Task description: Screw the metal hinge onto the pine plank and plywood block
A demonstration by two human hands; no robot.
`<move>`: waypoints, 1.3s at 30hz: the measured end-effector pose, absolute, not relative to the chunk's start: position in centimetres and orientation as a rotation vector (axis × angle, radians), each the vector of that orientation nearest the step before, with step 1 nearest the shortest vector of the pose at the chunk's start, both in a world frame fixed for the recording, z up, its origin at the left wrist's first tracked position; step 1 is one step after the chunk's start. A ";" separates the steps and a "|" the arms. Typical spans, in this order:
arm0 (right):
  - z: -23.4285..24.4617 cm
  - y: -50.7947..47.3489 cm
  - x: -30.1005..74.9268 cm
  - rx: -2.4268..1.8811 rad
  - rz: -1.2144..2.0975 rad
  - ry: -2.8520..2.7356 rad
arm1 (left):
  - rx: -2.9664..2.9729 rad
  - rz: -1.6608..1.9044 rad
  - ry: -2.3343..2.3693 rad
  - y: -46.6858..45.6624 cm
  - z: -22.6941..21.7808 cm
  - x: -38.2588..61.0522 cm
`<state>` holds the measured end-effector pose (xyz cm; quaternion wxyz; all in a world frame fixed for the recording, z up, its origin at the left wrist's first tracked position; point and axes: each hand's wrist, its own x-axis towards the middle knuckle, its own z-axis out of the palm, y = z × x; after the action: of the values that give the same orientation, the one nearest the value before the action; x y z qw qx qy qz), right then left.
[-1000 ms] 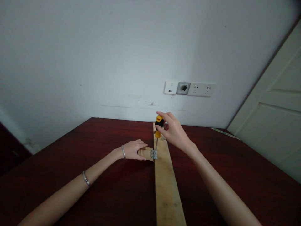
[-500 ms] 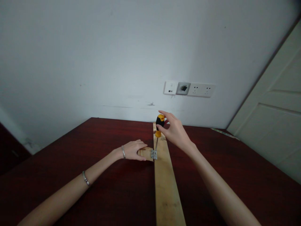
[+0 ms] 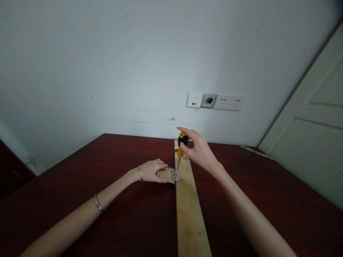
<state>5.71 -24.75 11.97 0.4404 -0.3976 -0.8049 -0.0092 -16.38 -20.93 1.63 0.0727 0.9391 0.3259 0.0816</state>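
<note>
A small metal hinge [image 3: 175,176] spans the joint between a short wood block [image 3: 166,175] and a long pale wooden plank [image 3: 189,207]. My left hand [image 3: 153,170] grips the block's left end, thumb on the near edge and fingers over the far one. In my right hand [image 3: 197,148] is a screwdriver [image 3: 183,140] with a yellow and black handle, held between thumb and fingers. Its shaft slopes down, slightly tilted, to the hinge leaf on the plank. The tip is too small to make out, and so is any screw under it.
The dark red tabletop [image 3: 128,153] runs up to a pale wall [image 3: 139,64]. Wall sockets and switches [image 3: 216,101] sit above its back edge. A panelled white door [image 3: 313,132] stands at the right. A thin flat strip [image 3: 256,152] lies near the table's back right corner.
My right hand's fingers have shifted around the screwdriver handle, the index finger reaching further left over its top. The handle looks slightly turned. My left hand, block and plank stay put.
</note>
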 end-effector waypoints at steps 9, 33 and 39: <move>11.8 -24.4 5.9 -1.028 -0.050 -1.976 | 2.832 0.282 0.960 -20.7 1.3 -16.5; 11.7 -24.4 5.8 -1.068 -0.031 -1.973 | 2.815 0.291 0.969 -20.9 1.5 -16.5; 11.4 -23.8 6.0 -1.092 -0.018 -1.972 | 2.820 0.249 0.976 -20.8 1.4 -16.5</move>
<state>6.02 -23.82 11.40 0.4291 -0.4374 -0.7902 -0.0071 -16.46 -20.76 1.38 0.0737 0.9392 0.3250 0.0831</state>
